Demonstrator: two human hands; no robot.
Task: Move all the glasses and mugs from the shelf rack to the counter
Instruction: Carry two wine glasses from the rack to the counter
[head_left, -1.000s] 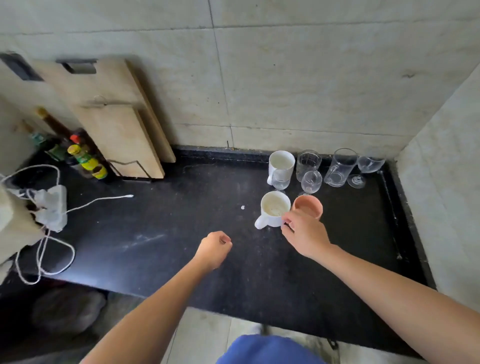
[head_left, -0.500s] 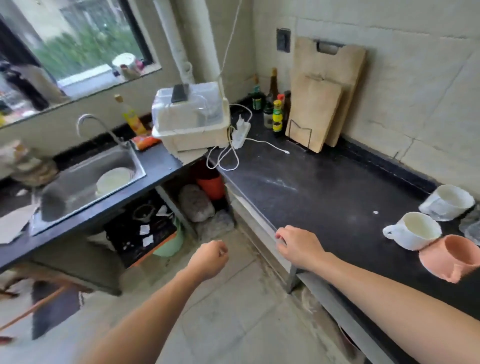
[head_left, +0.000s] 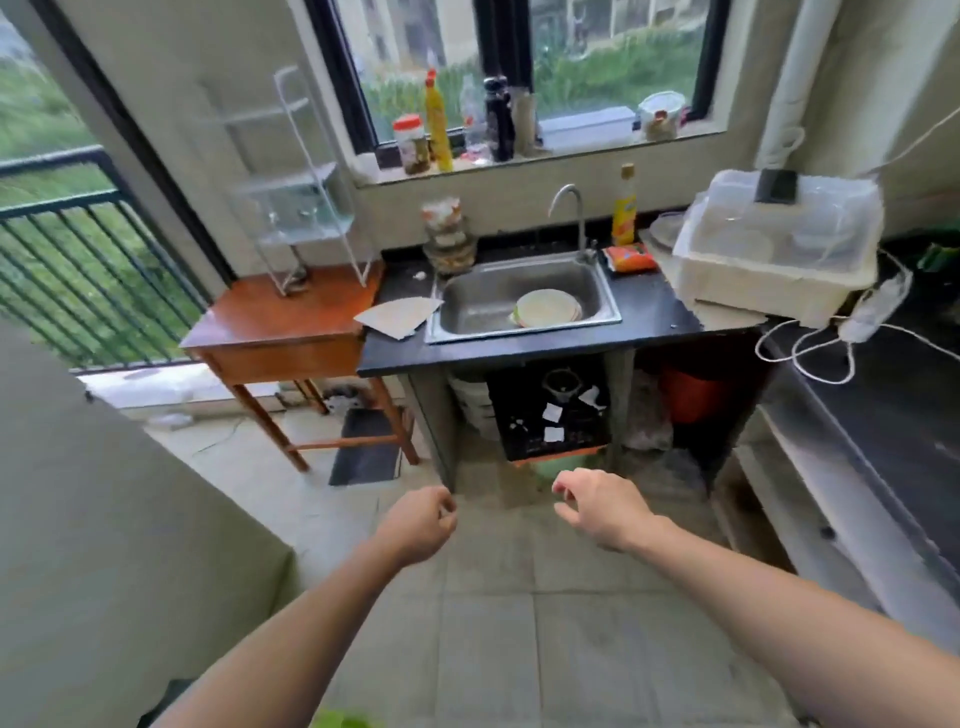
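A white wire shelf rack (head_left: 298, 182) stands on a small wooden table (head_left: 291, 319) in the corner beside the balcony railing, left of the sink. It has three tiers; the picture is blurred there, and the clear shapes on its lower tier cannot be counted or told apart as glasses. Nothing recognisable as a mug shows on it.

Two bare arms reach forward over the tiled floor, both well short of the rack. The left hand (head_left: 418, 525) is curled into a loose fist, holding nothing. The right hand (head_left: 597, 506) hangs with fingers loosely spread and bent, also empty.

On the black tabletop (head_left: 649, 317) a steel sink (head_left: 522, 301) holds one stack of pale plates (head_left: 548, 307), under a single curved tap (head_left: 569, 208). One yellow bottle (head_left: 624, 208) stands behind the sink, an orange packet (head_left: 630, 258) beside it. To the right, a lidded plastic dish box (head_left: 779, 244) holds dishes seen dimly through its clear cover. A stack of round containers (head_left: 449, 236) sits at the sink's left, and a sheet of cardboard (head_left: 397, 317) lies near it. Several bottles and jars line the window sill (head_left: 519, 161). A white power strip (head_left: 872, 306) trails its cable across the darker tabletop on the right.
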